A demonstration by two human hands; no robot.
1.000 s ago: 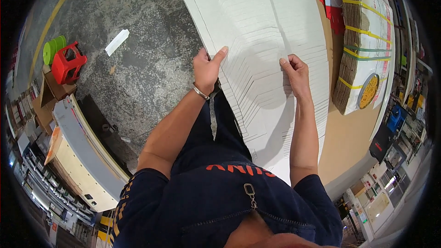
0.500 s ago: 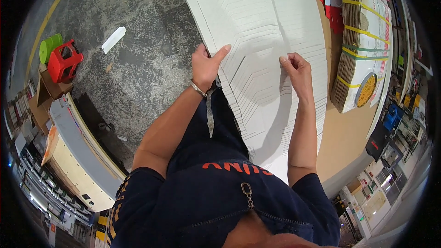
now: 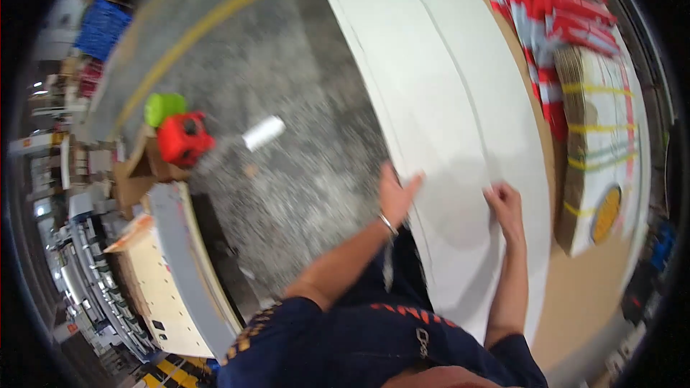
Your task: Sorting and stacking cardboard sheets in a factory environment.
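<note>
White sheet material point(image 3: 460, 259) runs long before us, over a brown board point(image 3: 582, 309), with the grey floor point(image 3: 316, 93) to its left and a strapped cardboard bundle point(image 3: 600, 162) to its right. Our left hand point(image 3: 399, 200) sits at its left edge, half open: the thumb rests on the upper face, the fingers reach past the border, and we cannot tell how firmly they grip. Our right hand point(image 3: 507, 210) is drawn in, thumb and forefinger closed on the sheet beside a dark line point(image 3: 466, 90) that curves along it.

For careful handling, we judge it best to keep the left thumb flat and steady, so the sheet neither slides nor buckles, and the right pinch light — hard fingertips could crease it. Keeping both hands level should spare so long a piece a twist.

As for writing, we see no print on the white surface. Red letters point(image 3: 413, 310) cross our dark shirt point(image 3: 323, 348), blurred and upside down; yellowish marks point(image 3: 251, 330) run along the left sleeve. The bundle bears reddish print down its white face — too small to read — and a round yellow disc point(image 3: 607, 214) near its lower end.
</note>
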